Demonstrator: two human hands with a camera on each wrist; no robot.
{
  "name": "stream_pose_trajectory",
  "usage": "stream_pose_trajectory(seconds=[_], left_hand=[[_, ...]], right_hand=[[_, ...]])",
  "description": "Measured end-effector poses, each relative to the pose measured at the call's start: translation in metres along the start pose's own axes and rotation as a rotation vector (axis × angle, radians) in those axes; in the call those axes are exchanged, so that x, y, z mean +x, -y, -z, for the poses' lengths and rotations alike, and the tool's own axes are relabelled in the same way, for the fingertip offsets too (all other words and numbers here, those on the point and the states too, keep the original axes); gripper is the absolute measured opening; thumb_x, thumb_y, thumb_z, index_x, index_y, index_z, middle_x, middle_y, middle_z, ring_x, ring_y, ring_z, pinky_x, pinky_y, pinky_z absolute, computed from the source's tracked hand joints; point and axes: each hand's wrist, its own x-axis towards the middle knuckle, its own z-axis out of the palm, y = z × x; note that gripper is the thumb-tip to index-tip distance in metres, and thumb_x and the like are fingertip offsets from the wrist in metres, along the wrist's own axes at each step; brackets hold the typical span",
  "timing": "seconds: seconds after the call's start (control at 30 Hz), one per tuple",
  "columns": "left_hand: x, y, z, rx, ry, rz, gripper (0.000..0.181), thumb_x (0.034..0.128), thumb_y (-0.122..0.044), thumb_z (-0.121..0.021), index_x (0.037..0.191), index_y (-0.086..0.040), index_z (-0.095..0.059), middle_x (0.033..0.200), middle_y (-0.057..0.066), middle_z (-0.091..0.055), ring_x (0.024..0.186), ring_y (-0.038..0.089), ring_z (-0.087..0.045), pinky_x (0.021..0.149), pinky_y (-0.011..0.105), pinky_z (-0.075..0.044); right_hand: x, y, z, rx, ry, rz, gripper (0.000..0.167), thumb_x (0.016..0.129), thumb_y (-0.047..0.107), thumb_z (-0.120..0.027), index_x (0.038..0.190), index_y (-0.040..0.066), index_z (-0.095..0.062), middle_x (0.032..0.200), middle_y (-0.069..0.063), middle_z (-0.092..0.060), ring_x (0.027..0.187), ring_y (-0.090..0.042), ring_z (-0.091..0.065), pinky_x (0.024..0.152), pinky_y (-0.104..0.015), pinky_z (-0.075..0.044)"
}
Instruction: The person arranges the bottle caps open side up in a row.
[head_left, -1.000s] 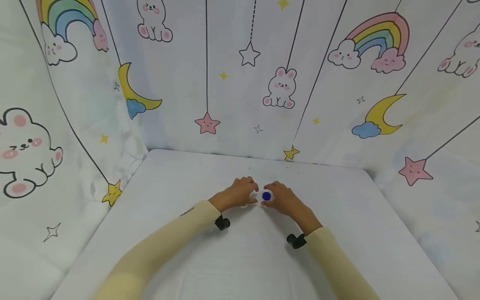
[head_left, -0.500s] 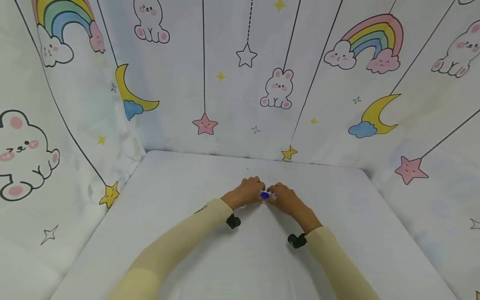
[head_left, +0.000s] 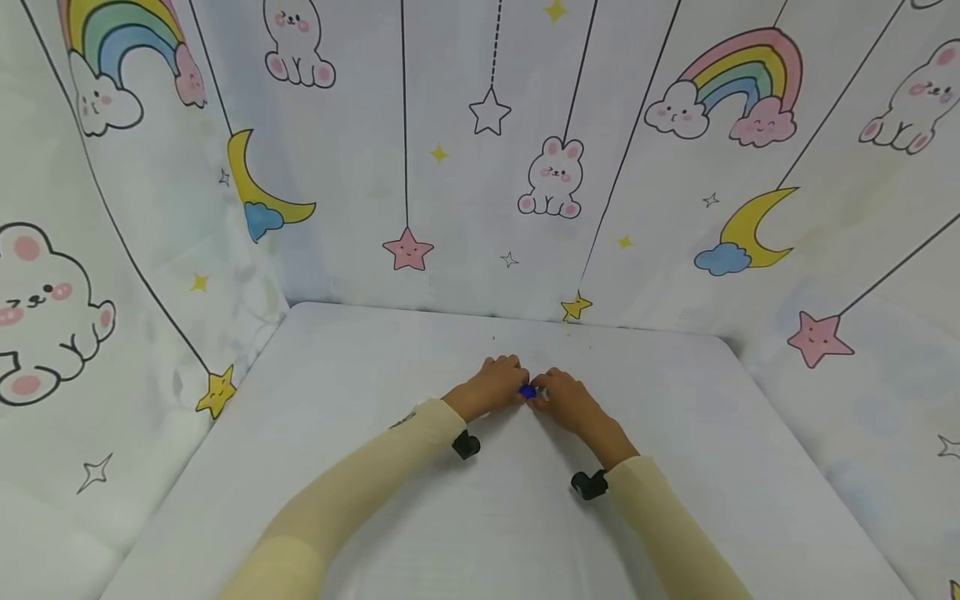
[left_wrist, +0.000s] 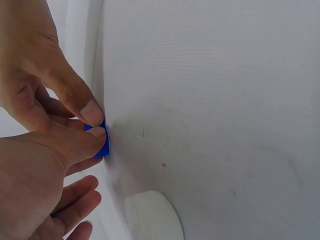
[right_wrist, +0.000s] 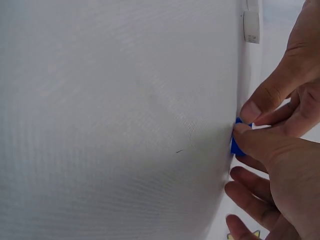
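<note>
A small blue round piece [head_left: 527,391] sits between both hands, low over the white tabletop. My left hand [head_left: 495,385] pinches it from the left, its thumb across the near face in the left wrist view. From the other side my right hand [head_left: 566,400] holds it between thumb and fingers. In both wrist views the thumbs come close together over the blue piece [left_wrist: 104,146], and the fingers hide much of it. A white object with a rounded edge [left_wrist: 154,216] lies near my left hand. In the head view I cannot make it out.
The white table [head_left: 450,508] runs back to a cloth wall [head_left: 345,167] printed with rabbits, stars and rainbows. More printed cloth stands on both sides. Small dark specks mark the cover. A black wrist camera [head_left: 467,445] hangs below the left sleeve.
My left hand has moved right, from beside the blue piece to holding it. The right hand has stayed almost in place. The blue piece shows less of its round face.
</note>
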Motion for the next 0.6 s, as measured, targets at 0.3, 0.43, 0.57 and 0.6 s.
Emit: stream_pose_trajectory(seconds=[0.3,0.43,0.57,0.6], left_hand=[[0.0022,0.0007,-0.0047,0.023,-0.011,-0.009,0.028,0.1016,-0.034,-0.073,0.123,-0.017,-0.073,0.122,0.003,-0.063,0.11,0.019,-0.058,0.094,0.038,-0.044],[0.0008,0.0,-0.0037,0.029,-0.016,-0.012,0.028,0.1016,-0.034,-0.073,0.124,-0.017,-0.072,0.122,0.004,-0.063,0.111,0.02,-0.058,0.093,0.038,-0.044],[-0.0006,-0.0009,-0.0025,0.023,-0.017,-0.011,0.028,0.1019,-0.033,-0.073,0.125,-0.017,-0.072,0.123,0.004,-0.063,0.112,0.02,-0.058,0.094,0.039,-0.045],[-0.0007,-0.0011,-0.0026,0.022,-0.017,-0.012,0.029,0.1019,-0.033,-0.073,0.126,-0.017,-0.072,0.123,0.004,-0.063,0.112,0.02,-0.059,0.094,0.039,-0.045]], right_hand=[[-0.0035,0.002,0.0022,-0.016,-0.021,0.044,0.031,0.099,0.02,-0.076,0.125,0.004,-0.073,0.109,-0.009,-0.067,0.103,-0.027,-0.065,0.094,-0.054,-0.054],[-0.0035,0.0025,0.0023,-0.009,-0.026,0.042,0.031,0.099,0.019,-0.076,0.126,0.004,-0.072,0.109,-0.009,-0.067,0.104,-0.027,-0.065,0.095,-0.053,-0.054],[-0.003,0.0011,0.0008,-0.012,-0.029,0.038,0.031,0.099,0.02,-0.076,0.125,0.004,-0.073,0.109,-0.008,-0.067,0.103,-0.026,-0.065,0.095,-0.052,-0.054],[-0.0031,0.0008,0.0004,-0.014,-0.029,0.039,0.031,0.099,0.02,-0.076,0.125,0.004,-0.073,0.108,-0.008,-0.067,0.102,-0.026,-0.065,0.094,-0.052,-0.054]])
